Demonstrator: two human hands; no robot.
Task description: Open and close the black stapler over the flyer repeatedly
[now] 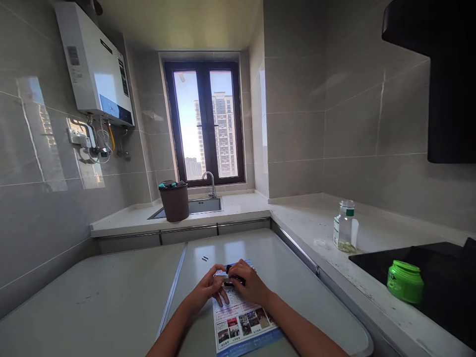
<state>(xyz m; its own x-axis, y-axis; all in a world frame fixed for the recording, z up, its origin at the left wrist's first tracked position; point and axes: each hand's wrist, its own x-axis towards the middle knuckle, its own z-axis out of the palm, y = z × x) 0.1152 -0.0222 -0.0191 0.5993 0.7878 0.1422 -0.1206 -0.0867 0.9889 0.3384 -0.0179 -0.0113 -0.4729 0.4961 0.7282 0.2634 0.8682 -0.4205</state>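
Both my hands meet over a printed leaflet (pixel 241 302) that lies flat on the pale table. My left hand (pixel 210 286) pinches one end of a small black and silver stapler (pixel 227 280), with its lower fingers resting on the paper. From the other side my right hand (pixel 248 280) is closed around the stapler's body. The black upper part stands apart from the silver lower part, so it looks hinged apart; fingers hide much of it. Just beyond the leaflet's upper left lie small silvery staple strips (pixel 205 258).
The table (pixel 130 297) has a metal seam left of my hands. On the right counter are a clear jar (pixel 345 230), a clear round lid (pixel 319 242) and a green jar (pixel 405 281) by a black cooktop (pixel 435 267). A brown bin (pixel 174 202) stands by the sink (pixel 204 205).
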